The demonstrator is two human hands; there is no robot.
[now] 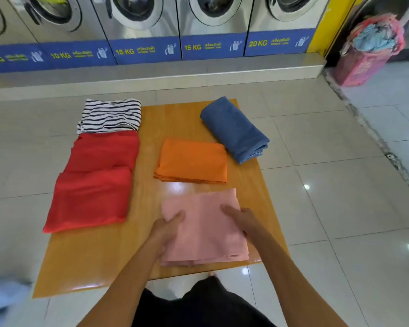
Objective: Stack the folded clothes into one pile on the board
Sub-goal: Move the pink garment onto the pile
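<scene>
A wooden board (85,260) lies on the tiled floor. At its near edge a folded pink garment (204,223) is gripped at both sides: my left hand (168,230) holds its left edge, my right hand (241,220) its right edge. Beyond it lies a folded orange garment (191,161), and a folded blue one (234,128) rests at the far right corner. Along the left edge sit two folded red garments, one near (90,199) and one farther back (104,149), then a black-and-white striped one (110,115).
A row of washing machines (139,24) on a raised step stands behind the board. A pink laundry basket (366,53) full of clothes stands at the far right. Light blue cloth (3,300) shows at the bottom left. My dark-clothed legs are at the bottom.
</scene>
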